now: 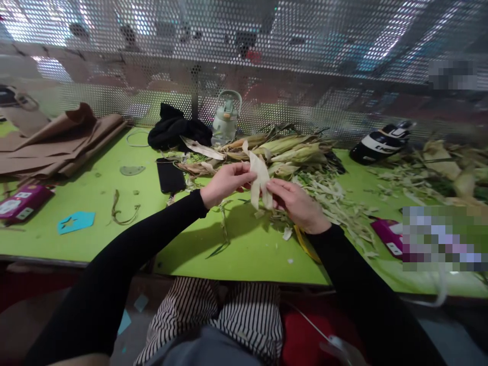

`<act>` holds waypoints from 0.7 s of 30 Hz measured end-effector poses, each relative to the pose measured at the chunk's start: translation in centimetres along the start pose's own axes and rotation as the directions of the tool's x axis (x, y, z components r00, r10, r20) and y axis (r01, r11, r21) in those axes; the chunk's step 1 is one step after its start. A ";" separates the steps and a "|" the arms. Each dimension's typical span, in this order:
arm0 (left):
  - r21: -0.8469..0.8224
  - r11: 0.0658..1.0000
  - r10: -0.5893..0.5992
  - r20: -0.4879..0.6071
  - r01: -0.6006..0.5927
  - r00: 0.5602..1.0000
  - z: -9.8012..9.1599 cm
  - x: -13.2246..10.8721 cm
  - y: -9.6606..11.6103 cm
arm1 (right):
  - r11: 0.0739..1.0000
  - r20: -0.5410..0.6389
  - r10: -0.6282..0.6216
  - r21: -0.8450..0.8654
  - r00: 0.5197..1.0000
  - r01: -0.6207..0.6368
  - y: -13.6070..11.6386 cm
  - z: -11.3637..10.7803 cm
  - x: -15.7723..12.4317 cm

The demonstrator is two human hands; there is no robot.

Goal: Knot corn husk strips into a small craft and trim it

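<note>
Between both hands, above the green table, is a pale corn husk (pixel 260 178). My left hand (pixel 227 183) pinches its left side between thumb and fingers. At its lower right edge, the thumb and fingers of my right hand (pixel 299 204) are closed on it too. Just behind lies a pile of corn husks (pixel 290 150), yellowish green with some brown, dry leaves. Cut husk scraps (pixel 331 203) are strewn to the right of the pile. Something yellow and curved (pixel 306 245) lies partly hidden under my right wrist.
On the green table (pixel 244 259), a black phone (pixel 170 175), black cloth (pixel 177 129) and pale green bottle (pixel 225 119) stand left of the pile. Brown paper (pixel 64 142), a blue star cutout (pixel 76 222) and purple box (pixel 28 203) are farther left. A black bottle (pixel 381 145) lies right. Perforated metal (pixel 244 66) borders the back.
</note>
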State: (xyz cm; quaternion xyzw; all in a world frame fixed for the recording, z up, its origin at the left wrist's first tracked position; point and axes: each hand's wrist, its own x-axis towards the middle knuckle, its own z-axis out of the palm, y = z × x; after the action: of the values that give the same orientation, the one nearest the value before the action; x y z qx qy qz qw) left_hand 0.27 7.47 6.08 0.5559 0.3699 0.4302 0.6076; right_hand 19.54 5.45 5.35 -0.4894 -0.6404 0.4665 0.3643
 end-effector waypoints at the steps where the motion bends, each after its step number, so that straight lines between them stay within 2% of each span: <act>1: 0.001 1.000 -0.013 -0.006 0.013 1.000 0.0 -0.1 0.0 | 1.000 -0.003 -0.001 0.011 1.000 0.001 0.1 0.1 0.0; 8: 0.032 0.997 -0.071 0.007 0.071 0.997 0.0 -0.5 0.1 | 0.998 -0.005 -0.037 0.044 0.999 0.038 0.6 0.3 -0.3; 15: 0.054 0.997 -0.057 0.018 0.056 0.998 0.5 -0.7 -0.2 | 0.997 -0.028 -0.068 0.043 0.997 0.070 0.8 0.2 -0.6; 19: 0.042 0.995 -0.096 0.059 0.094 0.994 0.8 -0.8 0.5 | 0.997 -0.054 -0.066 0.045 0.996 0.069 1.1 -0.2 -0.8; 21: 0.011 0.995 -0.104 0.031 0.104 0.994 0.2 -0.5 1.1 | 0.997 -0.073 -0.056 0.046 0.996 0.059 1.3 -0.7 -1.1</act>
State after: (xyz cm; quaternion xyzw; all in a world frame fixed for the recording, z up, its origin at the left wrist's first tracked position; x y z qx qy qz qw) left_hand 0.09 6.92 7.22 0.5455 0.3907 0.3871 0.6324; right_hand 20.83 4.64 4.28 -0.4783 -0.6294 0.4532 0.4120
